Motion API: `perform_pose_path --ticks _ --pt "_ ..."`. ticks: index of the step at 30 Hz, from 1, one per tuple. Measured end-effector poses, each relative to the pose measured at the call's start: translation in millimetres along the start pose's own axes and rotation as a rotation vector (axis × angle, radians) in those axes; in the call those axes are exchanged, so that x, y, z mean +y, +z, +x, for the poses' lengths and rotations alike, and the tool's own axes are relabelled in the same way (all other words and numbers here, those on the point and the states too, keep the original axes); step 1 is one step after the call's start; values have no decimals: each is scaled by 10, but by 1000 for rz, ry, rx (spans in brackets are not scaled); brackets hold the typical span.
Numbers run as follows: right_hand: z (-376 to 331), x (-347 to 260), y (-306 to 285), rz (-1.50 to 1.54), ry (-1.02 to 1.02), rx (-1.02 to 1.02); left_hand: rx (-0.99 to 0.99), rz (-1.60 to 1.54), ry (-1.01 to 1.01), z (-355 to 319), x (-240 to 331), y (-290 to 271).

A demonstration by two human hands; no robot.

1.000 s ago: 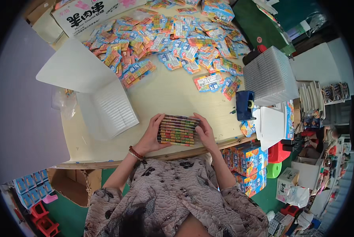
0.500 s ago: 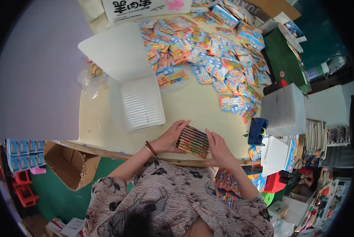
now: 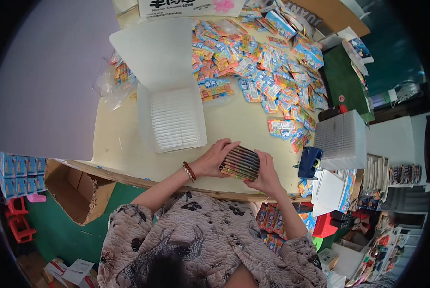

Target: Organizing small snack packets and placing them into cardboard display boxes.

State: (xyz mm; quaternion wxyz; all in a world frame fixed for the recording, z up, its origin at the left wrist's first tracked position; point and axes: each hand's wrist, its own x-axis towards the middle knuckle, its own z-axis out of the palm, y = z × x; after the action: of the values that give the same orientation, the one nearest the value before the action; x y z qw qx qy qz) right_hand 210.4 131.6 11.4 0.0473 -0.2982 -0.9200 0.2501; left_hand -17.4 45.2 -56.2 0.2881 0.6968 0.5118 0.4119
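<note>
Left hand (image 3: 217, 160) and right hand (image 3: 267, 177) clasp the layered stack (image 3: 240, 163) by opposite ends, over the near side of the tabletop (image 3: 236, 122); light, probably, layers apt to slide, so those ends suit!

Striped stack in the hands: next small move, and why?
Perhaps shift the striped stack forward and left toward the white box: the left hand and right hand hold it from opposite sides, and the box's lid is open.
</note>
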Motion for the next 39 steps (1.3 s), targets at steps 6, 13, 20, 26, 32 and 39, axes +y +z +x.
perform_pose_path --ticks 6,13,20,26,32,39 --pt "54 -339 -179 -9 -242 247 162 150 172 -184 644 -491" --pt "1457 -1329 -362 91 -533 242 296 379 2 -394 978 -2086" --pt "1804 -1050 -27 -101 -433 -113 184 228 -159 -429 265 -1964" --pt "1653 -998 32 -195 -468 25 148 388 -277 -440 225 -1686" --pt "1389 -914 105 -104 -406 44 179 383 -377 -369 271 -1576" --pt "1507 -927 50 -353 -621 163 148 459 -351 -414 264 -1532"
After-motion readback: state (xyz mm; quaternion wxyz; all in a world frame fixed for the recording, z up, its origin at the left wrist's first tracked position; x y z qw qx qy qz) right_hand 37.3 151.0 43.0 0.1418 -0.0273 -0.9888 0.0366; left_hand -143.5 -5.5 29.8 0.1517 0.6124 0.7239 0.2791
